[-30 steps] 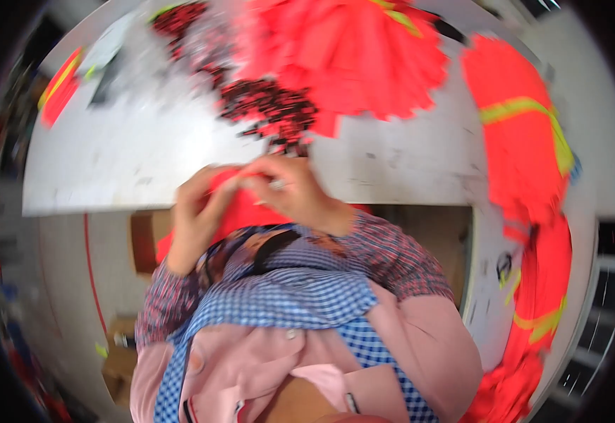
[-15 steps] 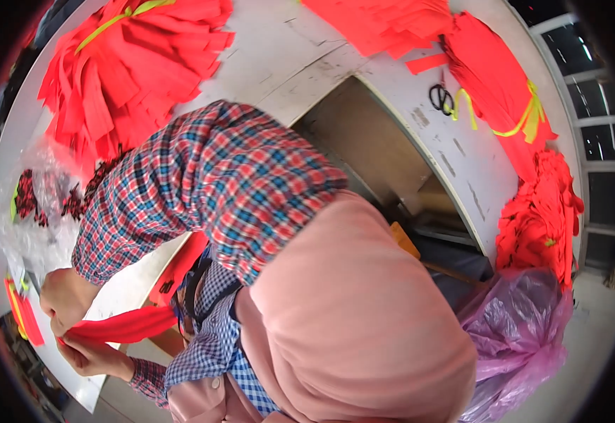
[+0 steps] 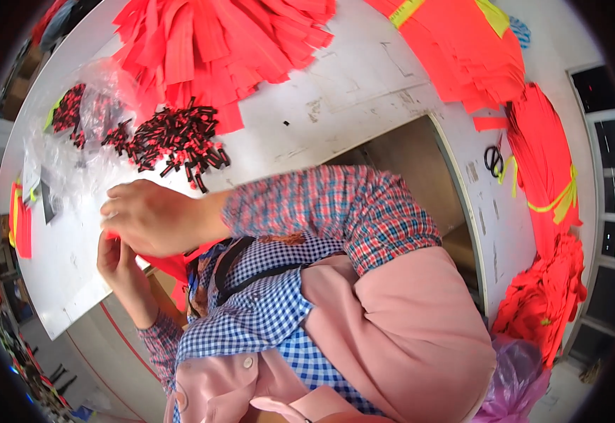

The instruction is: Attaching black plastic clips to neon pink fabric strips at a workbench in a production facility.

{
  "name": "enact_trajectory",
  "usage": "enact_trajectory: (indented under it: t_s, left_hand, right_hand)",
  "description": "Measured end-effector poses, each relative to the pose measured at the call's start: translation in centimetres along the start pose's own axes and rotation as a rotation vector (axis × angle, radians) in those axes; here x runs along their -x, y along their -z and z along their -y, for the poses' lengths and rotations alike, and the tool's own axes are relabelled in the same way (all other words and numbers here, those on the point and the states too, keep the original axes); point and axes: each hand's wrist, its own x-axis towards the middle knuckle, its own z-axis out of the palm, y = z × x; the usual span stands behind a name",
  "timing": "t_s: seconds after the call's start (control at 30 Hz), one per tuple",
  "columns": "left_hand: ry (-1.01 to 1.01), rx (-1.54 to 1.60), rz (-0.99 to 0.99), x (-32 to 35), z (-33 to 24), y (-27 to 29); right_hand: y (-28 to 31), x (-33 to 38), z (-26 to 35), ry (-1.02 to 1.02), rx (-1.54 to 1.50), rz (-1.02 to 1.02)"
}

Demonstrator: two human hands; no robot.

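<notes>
My right hand (image 3: 154,217) reaches in from the plaid sleeve and lies over the near edge of the white table (image 3: 350,99), fingers curled. Just below it my left hand (image 3: 116,262) meets its fingertips. Both pinch a red fabric strip (image 3: 172,266), which hangs below the hands and is mostly hidden by them. A heap of small black-and-red pieces (image 3: 180,137) lies on the table just beyond my right hand.
A clear plastic bag (image 3: 75,151) with more small pieces lies left of the heap. Red fabric strips (image 3: 216,42) pile up behind it. Orange-red stacks with yellow bands (image 3: 477,56) and scissors (image 3: 494,161) lie at the right. A purple bag (image 3: 515,381) sits at the lower right.
The view has swung round. Both hands with the red strip have risen from the lower left to the table's edge, close to the black-and-red pieces.
</notes>
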Motion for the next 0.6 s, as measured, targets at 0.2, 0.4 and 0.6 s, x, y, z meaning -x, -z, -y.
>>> enact_trajectory:
  t_s: [0.2,0.4,0.6]
  left_hand:
    - [0.181,0.312,-0.141,-0.4,-0.3,0.9]
    - [0.027,0.474,-0.44,0.4,-1.5,7.4]
    - [0.044,0.461,-0.441,1.3,-0.7,7.2]
  right_hand:
    - [0.3,3.8,3.2,0.191,-0.291,0.345]
    - [2.7,11.2,-6.3,-0.579,-0.047,0.249]
    - [1.3,11.9,-9.7,-0.661,0.116,0.372]
